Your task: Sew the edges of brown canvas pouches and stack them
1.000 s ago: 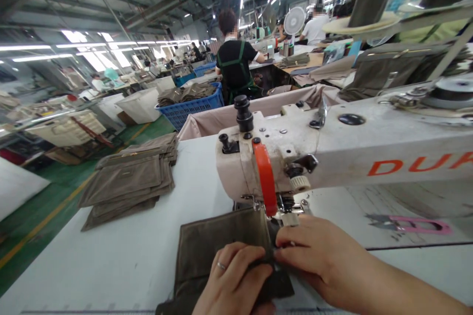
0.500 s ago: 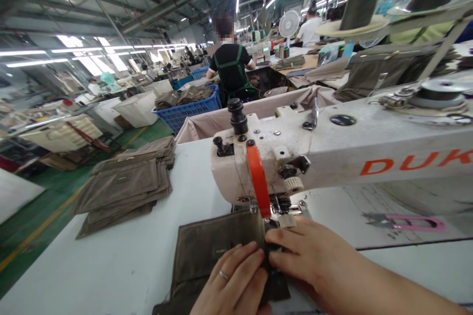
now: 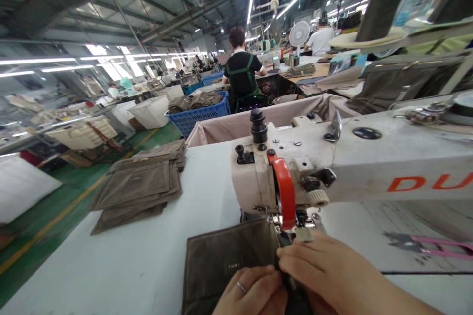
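Left hand [image 3: 252, 291] curled low, right hand [image 3: 325, 268] reaching in from the side, fingers extended, both hands almost touching

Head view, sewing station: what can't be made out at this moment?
Where the needle meets the canvas piece: hidden by the right hand.
Canvas piece's lower end: cut off by the bottom edge, partly behind the left hand.
Its label: too small to read.
Sewing machine's lettering: cut off by the right edge.

Orange "DU" on sewing-machine arm [image 3: 391, 157]; probably cropped
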The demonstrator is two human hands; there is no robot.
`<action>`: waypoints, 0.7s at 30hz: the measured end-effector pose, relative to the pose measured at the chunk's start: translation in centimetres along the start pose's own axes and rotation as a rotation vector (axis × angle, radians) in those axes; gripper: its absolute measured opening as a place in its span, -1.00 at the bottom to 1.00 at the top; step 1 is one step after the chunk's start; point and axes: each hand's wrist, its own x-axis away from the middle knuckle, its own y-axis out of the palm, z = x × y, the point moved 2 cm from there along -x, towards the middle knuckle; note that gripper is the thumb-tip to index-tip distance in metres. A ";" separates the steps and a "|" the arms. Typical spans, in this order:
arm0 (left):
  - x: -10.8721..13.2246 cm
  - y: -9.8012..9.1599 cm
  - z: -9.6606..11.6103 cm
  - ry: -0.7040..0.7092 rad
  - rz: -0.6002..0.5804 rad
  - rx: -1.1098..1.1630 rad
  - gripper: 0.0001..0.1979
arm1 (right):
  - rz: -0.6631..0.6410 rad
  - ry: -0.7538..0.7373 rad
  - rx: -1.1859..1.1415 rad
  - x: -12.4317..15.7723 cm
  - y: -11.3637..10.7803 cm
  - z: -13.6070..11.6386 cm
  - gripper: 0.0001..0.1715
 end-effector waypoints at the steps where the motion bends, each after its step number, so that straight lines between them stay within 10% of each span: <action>1: -0.2 -0.1 -0.2 -0.011 0.011 0.016 -0.78 | -0.001 -0.027 0.025 0.1 0.1 0.1 -0.41; 12: -4.9 -4.2 -3.1 0.017 -0.148 0.243 -0.67 | 0.207 -0.035 0.122 -0.2 1.1 1.5 -0.49; 21: -7.0 -4.4 -4.8 -0.114 -0.291 0.299 -0.74 | 0.093 0.098 0.123 -0.7 1.8 2.0 -0.38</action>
